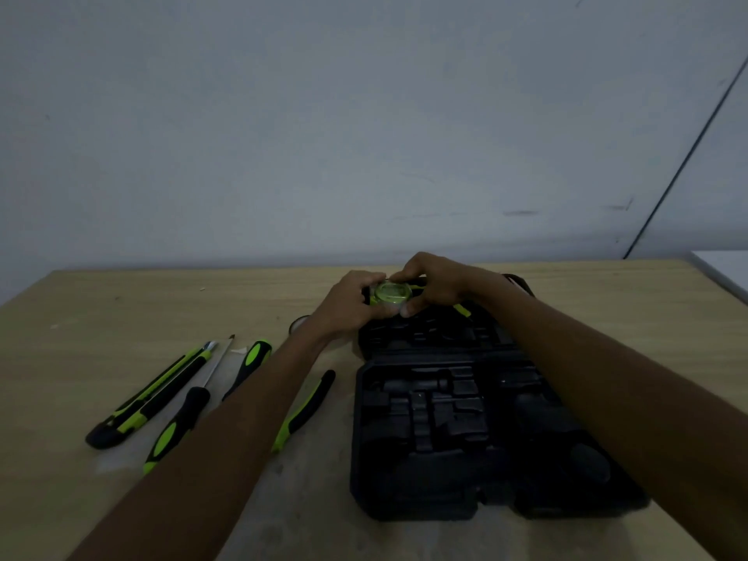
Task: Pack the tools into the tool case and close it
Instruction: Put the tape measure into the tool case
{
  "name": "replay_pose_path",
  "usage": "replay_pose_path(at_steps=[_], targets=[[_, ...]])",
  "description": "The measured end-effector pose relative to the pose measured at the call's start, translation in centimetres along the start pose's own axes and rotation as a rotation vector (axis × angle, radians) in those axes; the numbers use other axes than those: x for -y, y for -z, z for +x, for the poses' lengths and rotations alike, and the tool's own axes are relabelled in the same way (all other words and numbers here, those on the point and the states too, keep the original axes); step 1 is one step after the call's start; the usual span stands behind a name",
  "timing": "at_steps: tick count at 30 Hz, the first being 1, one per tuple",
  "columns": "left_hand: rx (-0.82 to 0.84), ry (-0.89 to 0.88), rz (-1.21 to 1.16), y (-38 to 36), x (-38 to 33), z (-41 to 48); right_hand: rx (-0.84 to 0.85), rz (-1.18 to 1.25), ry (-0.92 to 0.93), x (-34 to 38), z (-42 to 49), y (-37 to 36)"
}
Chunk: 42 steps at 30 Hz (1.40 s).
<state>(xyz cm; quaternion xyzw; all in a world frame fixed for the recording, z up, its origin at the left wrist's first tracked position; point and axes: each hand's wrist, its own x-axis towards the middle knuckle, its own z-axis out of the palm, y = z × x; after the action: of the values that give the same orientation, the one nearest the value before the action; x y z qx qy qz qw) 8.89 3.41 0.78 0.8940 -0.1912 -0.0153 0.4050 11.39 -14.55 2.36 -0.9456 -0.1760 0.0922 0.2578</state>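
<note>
Unpacked on the table [121,309]: knife [149,394], screwdriver [178,423], pliers [303,410]. The left hand [344,305] and right hand [435,283] both curl round the tape measure [387,293], over the open case [445,439], far half. Risk: seated crooked, it could stop the lid closing.

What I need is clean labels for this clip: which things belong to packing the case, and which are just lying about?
Job: open tool case; tape measure, gripped by left hand and right hand; utility knife; screwdriver; second green-handled tool; pliers.

Lying about: white object at far right; cable on the wall; small round thing by the left wrist, unclear.
</note>
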Motion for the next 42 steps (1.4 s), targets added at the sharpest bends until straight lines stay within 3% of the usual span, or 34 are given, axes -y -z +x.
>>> replay_pose_path(at_steps=[3, 15, 20, 29, 42], targets=[[0.001, -0.048, 0.031, -0.1, -0.5, -0.1, -0.001, -0.001, 0.004, 0.0, -0.3, -0.1], [-0.012, 0.052, 0.144, -0.6, 0.3, 1.1, 0.029, 0.011, -0.018, -0.5, 0.0, 0.3], [-0.025, 0.047, 0.158, -0.6, 0.5, 1.1, -0.037, 0.030, -0.006, -0.8, -0.1, 0.1], [0.065, 0.059, 0.151, -0.1, 0.9, 1.4, -0.053, 0.020, 0.015, -0.7, -0.2, 0.2], [0.102, 0.137, 0.306, -0.4, -0.4, 1.8, 0.040, -0.030, -0.012, -0.6, 1.1, 0.6]])
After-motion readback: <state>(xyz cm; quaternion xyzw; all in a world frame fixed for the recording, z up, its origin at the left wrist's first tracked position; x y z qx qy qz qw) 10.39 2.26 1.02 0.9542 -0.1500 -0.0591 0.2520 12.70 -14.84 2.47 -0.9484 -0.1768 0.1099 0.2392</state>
